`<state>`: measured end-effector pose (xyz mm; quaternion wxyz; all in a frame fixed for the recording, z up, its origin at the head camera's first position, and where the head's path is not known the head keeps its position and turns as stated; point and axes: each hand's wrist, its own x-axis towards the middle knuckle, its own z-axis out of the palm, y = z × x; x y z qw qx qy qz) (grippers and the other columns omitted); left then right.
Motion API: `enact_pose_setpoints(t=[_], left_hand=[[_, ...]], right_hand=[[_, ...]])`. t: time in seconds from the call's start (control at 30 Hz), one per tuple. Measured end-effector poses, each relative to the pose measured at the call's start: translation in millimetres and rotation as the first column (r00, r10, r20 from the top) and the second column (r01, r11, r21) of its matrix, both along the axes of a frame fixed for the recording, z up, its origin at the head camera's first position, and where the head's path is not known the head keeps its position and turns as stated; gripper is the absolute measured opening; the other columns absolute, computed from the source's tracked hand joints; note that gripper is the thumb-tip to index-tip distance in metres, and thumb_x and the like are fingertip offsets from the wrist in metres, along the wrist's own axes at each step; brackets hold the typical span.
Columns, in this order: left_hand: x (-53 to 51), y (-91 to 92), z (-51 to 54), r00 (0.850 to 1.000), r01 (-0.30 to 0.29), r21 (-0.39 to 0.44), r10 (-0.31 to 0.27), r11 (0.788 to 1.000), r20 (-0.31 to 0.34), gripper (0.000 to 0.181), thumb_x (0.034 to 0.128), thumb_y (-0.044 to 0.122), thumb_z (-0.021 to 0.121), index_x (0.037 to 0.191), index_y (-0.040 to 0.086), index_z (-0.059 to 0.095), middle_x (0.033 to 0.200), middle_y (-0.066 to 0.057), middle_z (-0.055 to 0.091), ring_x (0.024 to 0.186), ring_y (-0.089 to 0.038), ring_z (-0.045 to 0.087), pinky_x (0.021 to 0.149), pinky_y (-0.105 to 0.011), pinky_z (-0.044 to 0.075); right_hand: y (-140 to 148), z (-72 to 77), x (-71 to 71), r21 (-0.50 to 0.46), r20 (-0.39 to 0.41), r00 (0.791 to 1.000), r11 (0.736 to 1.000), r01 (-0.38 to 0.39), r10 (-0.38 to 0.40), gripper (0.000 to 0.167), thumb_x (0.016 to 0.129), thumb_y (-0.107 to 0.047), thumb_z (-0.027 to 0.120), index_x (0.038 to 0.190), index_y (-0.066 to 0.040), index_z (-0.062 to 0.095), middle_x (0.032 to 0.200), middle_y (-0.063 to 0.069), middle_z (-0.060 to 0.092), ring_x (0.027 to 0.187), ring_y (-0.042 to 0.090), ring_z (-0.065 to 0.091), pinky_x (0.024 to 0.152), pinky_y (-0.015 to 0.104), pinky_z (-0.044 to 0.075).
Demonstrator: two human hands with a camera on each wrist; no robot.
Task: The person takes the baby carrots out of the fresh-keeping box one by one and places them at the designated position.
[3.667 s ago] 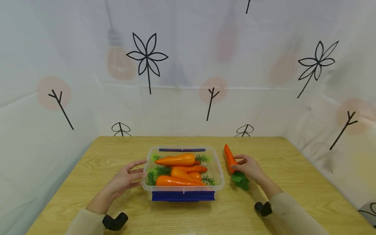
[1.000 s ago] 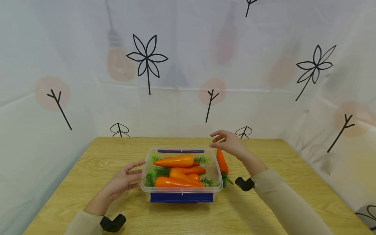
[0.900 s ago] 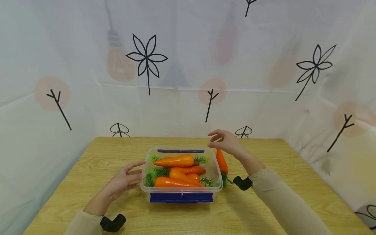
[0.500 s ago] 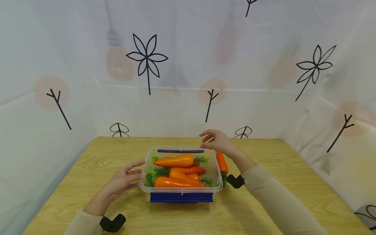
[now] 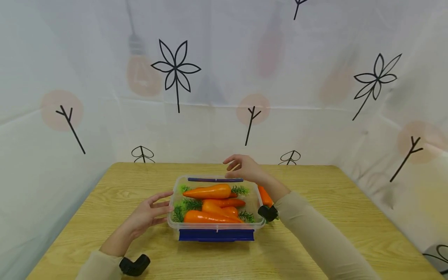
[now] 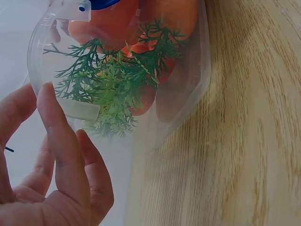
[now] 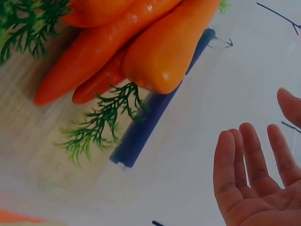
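Observation:
A clear plastic box [image 5: 259, 194] with blue clips stands on the table, holding several orange carrots [image 5: 210, 191] with feathery green tops. My left hand [image 5: 148, 216] touches the left rim of the box, its fingers extended; the left wrist view shows fingertips [image 6: 49, 92] at that rim. Above the far side of the box, near the far blue clip [image 5: 215, 180], hovers my right hand [image 5: 245, 168], holding nothing. In the right wrist view its fingers [image 7: 254, 155] are spread and slightly bent. One loose carrot [image 5: 265, 195] lies against the right side, partly hidden by the right wrist camera.
The wooden table [image 5: 325, 206] extends on both sides of the box. A black camera [image 5: 134, 265] is worn on the left wrist, another [image 5: 268, 213] on the right. A white cloth [image 5: 217, 128] with printed flowers hangs behind the table.
My right hand has let go of the loose carrot, which now lies closer to the box. It has risen and moved left past the far right corner. The left hand has stayed put.

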<state>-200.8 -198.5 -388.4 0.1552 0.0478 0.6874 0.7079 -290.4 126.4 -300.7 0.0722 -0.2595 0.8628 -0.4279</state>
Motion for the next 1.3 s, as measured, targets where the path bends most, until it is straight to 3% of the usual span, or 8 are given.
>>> enact_pose_setpoints(t=[0.27,0.53,0.67,0.83,0.93,1.3], left_hand=[[-0.9,-0.3,-0.5,1.0,-0.002,-0.005,0.002,1.0,-0.013,0.068,0.0874,0.016,0.067,0.144,0.005,0.032,0.138,-0.027,0.038,0.102,-0.019,0.058,0.081,-0.034,0.051],[-0.3,-0.5,-0.4,1.0,-0.002,-0.008,0.002,1.0,-0.018,0.068,0.0873,0.016,0.067,0.144,0.005,0.032,0.138,-0.027,0.039,0.102,-0.019,0.059,0.08,-0.034,0.051],[0.2,0.1,0.6,1.0,0.003,-0.011,-0.003,1.0,-0.022,0.068,0.0873,0.017,0.067,0.144,0.004,0.032,0.137,-0.026,0.04,0.102,-0.019,0.059,0.08,-0.033,0.051],[0.6,0.6,1.1,1.0,0.006,-0.009,-0.006,1.0,-0.016,0.068,0.0874,0.017,0.067,0.144,0.004,0.032,0.137,-0.026,0.04,0.1,-0.018,0.059,0.079,-0.033,0.051],[0.3,0.6,0.6,1.0,0.005,-0.008,-0.006,1.0,-0.015,0.067,0.0873,0.016,0.067,0.144,0.004,0.032,0.137,-0.027,0.039,0.1,-0.018,0.059,0.079,-0.033,0.051],[-0.9,-0.7,-1.6,1.0,0.008,0.002,-0.008,1.0,-0.013,0.067,0.0877,0.016,0.067,0.144,0.004,0.032,0.138,-0.028,0.037,0.101,-0.019,0.059,0.08,-0.033,0.051]], right_hand=[[-17.1,-7.3,-5.3,0.022,0.021,0.993,0.993,-0.118,0.117,0.04,0.083,-0.007,0.07,0.121,-0.005,0.057,0.108,0.015,0.06,0.1,0.03,0.059,0.079,0.035,0.051],[-24.5,-17.0,-10.9,0.136,0.042,0.978,0.969,-0.208,0.204,0.041,0.082,-0.004,0.071,0.121,-0.005,0.057,0.113,0.016,0.06,0.105,0.029,0.056,0.086,0.036,0.048],[-25.9,-19.1,-12.1,0.205,0.036,0.958,0.936,-0.286,0.284,0.039,0.083,-0.002,0.069,0.12,-0.001,0.058,0.117,0.014,0.059,0.111,0.029,0.053,0.094,0.04,0.043],[-29.8,-23.2,-11.2,0.305,0.092,0.93,0.88,-0.365,0.355,0.04,0.083,0.0,0.068,0.122,-0.004,0.058,0.124,0.009,0.056,0.118,0.029,0.048,0.097,0.041,0.04],[-32.3,-27.2,-10.4,0.367,0.095,0.93,0.856,-0.364,0.355,0.044,0.082,0.0,0.068,0.124,-0.009,0.058,0.127,0.008,0.054,0.119,0.028,0.046,0.096,0.039,0.041],[-35.4,-32.1,-9.4,0.452,0.095,0.934,0.821,-0.349,0.345,0.056,0.079,0.003,0.07,0.129,-0.017,0.053,0.129,0.01,0.048,0.119,0.026,0.044,0.091,0.037,0.044]])
